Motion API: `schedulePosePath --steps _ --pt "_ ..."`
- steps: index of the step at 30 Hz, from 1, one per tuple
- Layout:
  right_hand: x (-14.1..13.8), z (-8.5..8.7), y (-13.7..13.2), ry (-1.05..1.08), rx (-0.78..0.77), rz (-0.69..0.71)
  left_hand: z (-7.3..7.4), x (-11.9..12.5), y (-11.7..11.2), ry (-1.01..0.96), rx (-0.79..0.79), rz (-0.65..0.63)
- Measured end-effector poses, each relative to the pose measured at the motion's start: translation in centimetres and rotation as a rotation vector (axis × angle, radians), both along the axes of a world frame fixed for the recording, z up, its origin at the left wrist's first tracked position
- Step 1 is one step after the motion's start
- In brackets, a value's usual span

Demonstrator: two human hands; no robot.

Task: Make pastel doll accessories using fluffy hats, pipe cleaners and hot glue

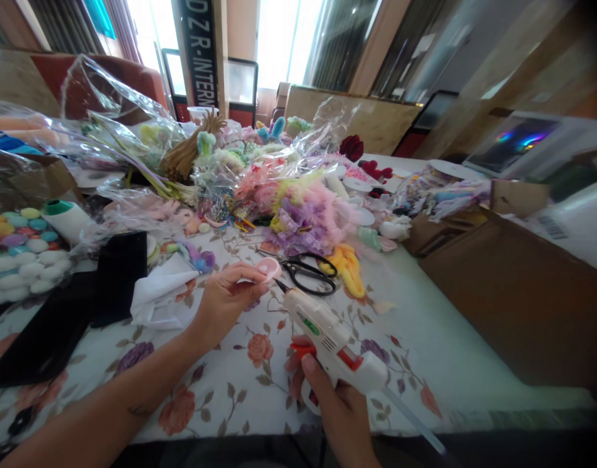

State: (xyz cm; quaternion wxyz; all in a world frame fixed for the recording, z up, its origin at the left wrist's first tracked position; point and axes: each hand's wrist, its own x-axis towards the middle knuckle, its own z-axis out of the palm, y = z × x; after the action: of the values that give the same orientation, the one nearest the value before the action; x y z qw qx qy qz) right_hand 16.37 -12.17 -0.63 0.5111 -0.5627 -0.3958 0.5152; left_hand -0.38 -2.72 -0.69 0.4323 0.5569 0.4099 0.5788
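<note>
My left hand (232, 289) pinches a small pink rounded piece (269, 268) between thumb and fingers, above the flowered tablecloth. My right hand (327, 396) is wrapped round the handle of a white hot glue gun (322, 325), its fingers at the red trigger. The dark nozzle points up and left, and its tip is close to the pink piece; whether they touch I cannot tell. A clear glue stick (415, 419) sticks out of the gun's back end. Just beyond lies a pair of black-handled scissors (310, 273), beside a yellow fuzzy bundle (347, 268).
A heap of pastel ruffles (303, 214), clear plastic wrap and craft bits covers the back of the table. Pompoms (28, 273), a white thread cone (69, 221) and black flat items (49, 331) lie at left. A large brown cardboard box (517, 292) stands at right.
</note>
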Motion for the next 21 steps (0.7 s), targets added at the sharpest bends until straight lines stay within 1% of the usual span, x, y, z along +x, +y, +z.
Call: schedulePosePath --steps 4,8,15,17,21 --pt "0.21 -0.31 0.06 -0.006 0.002 0.021 0.07 -0.05 -0.06 0.048 0.023 0.031" --pt "0.39 -0.57 0.22 -0.023 0.013 0.067 0.18 -0.08 -0.17 0.115 0.076 0.096" --pt "0.55 -0.44 0.41 -0.031 0.003 0.114 0.45 0.10 -0.59 0.159 0.161 0.177" --pt "0.61 -0.41 0.44 -0.031 0.004 0.127 0.50 0.14 -0.70 0.196 0.208 0.200" --pt "0.54 -0.20 0.45 -0.029 -0.010 0.139 0.55 0.19 -0.85 0.284 0.388 0.244"
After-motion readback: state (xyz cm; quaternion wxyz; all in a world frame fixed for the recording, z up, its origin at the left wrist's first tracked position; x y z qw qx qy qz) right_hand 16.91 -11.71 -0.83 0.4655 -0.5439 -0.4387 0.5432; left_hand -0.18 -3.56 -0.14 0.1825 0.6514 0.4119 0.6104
